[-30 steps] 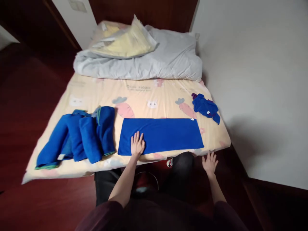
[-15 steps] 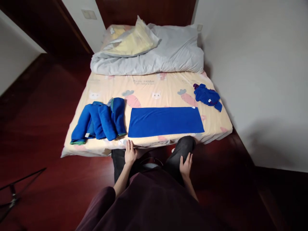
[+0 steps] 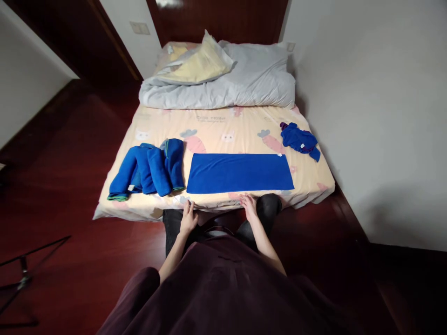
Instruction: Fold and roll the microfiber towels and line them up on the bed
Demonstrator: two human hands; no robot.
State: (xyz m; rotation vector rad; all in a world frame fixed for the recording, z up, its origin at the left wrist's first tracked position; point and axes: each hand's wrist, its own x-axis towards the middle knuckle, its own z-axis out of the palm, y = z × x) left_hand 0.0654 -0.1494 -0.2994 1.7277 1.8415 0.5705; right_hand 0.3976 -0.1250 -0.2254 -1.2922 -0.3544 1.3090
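Observation:
A blue towel (image 3: 240, 173) lies spread flat near the front edge of the bed, its long side toward me and a small white tag at its far right corner. My left hand (image 3: 189, 218) is just below the towel's near left corner, fingers stretched out over my thigh by the bed's edge, holding nothing. My right hand (image 3: 248, 205) is raised beside my knee, close to the bed's edge under the towel, with its fingers apart and nothing in them. Left of the towel lie several rolled or folded blue cloths (image 3: 157, 170) with green edging.
A crumpled blue and purple cloth (image 3: 300, 139) lies at the bed's right side. A grey quilt (image 3: 258, 88) and a pale yellow pillow (image 3: 200, 65) are heaped at the far end. The patterned sheet (image 3: 223, 125) covers the bed. A black metal stand (image 3: 23, 270) is on the floor at left.
My right hand has left my knee and moved up and left toward the bed's edge. My left hand stays near its place. The view has shifted slightly.

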